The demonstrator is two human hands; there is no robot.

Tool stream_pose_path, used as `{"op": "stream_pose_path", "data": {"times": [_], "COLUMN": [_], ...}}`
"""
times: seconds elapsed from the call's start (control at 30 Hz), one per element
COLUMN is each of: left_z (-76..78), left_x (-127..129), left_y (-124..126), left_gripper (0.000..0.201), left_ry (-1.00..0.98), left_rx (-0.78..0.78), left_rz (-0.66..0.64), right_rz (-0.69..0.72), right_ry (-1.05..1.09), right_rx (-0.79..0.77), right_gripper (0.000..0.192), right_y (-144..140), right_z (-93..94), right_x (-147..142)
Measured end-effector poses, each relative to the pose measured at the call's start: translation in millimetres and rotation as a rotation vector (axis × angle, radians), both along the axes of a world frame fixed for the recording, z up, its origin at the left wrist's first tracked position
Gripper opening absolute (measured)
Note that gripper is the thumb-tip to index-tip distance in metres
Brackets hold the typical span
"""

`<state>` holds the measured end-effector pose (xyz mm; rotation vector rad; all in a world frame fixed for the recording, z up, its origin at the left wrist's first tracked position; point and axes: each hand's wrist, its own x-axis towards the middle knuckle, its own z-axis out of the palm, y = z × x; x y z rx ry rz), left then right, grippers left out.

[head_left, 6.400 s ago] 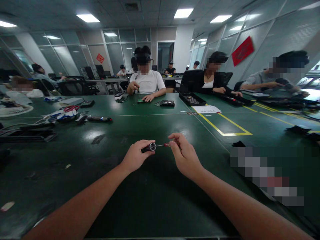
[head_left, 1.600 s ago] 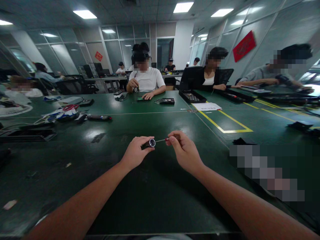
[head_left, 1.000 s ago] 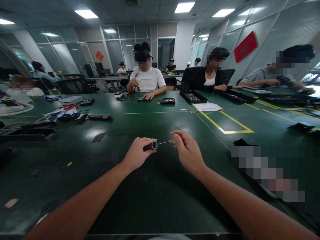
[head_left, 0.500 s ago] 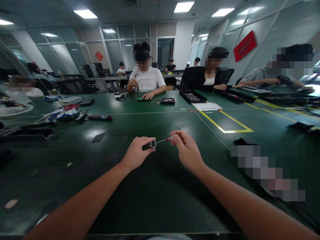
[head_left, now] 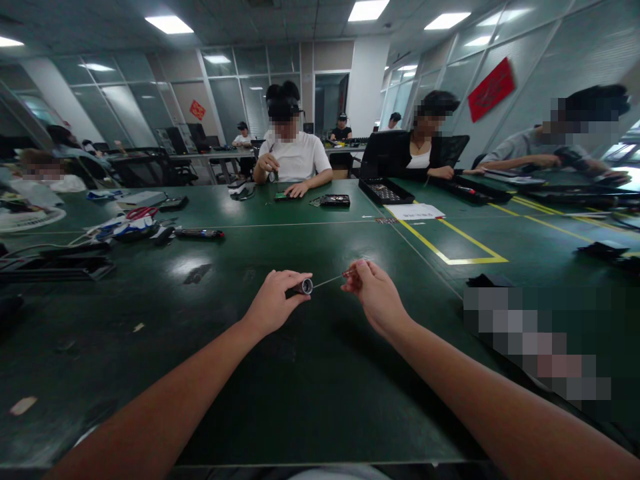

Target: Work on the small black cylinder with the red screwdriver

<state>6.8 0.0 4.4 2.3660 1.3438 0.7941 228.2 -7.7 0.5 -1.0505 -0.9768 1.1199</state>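
Print on the white sheet point(head_left: 415, 212) across the green table point(head_left: 280, 400) is too small to read as my left hand point(head_left: 271, 300) grips a dark, silvery-rimmed cylinder point(head_left: 303, 287) above it; my right hand point(head_left: 377, 293) pinches a thin-shafted screwdriver point(head_left: 327, 281) aimed at the cylinder's end, contact unclear.

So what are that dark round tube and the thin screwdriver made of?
The dark cylindrical tube with a silvery rim: rim probably polished metal, given its gleam; dark body metal or plastic. The thin grey-shafted screwdriver: shaft likely smooth steel, being slim and pale; reddish handle perhaps plastic, mostly hidden.
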Motion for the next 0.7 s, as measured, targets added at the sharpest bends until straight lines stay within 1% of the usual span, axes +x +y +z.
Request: {"op": "stream_pose_path", "data": {"times": [0.07, 0.2, 0.33, 0.5, 0.7], "left_z": [0.4, 0.7, 1.4, 1.0, -1.3], "left_x": [1, 2, 3, 3, 2], "left_y": [-1, -3, -4, -4, -3], "left_gripper": [0.042, 0.042, 0.042, 0.042, 0.043], "left_ry": [-0.013, -0.024, -0.023, -0.035, -0.042], "left_rx": [-0.008, -0.002, -0.007, -0.022, -0.016], "left_rz": [-0.007, -0.022, -0.008, 0.029, 0.021], "right_rz": [-0.010, -0.015, -0.015, 0.007, -0.039], "right_ry": [-0.093, -0.204, -0.293, -0.365, -0.506], "right_rx": [0.074, 0.150, 0.194, 0.249, 0.281], "right_gripper": [0.032, 0.032, 0.032, 0.029, 0.026], "right_y": [-2, -4, -7, -15, -22], "right_z": [-2.0, -4.3, -1.5, 6.6, 12.7], "right_x": [-1, -2, -1, -3, -5]}}
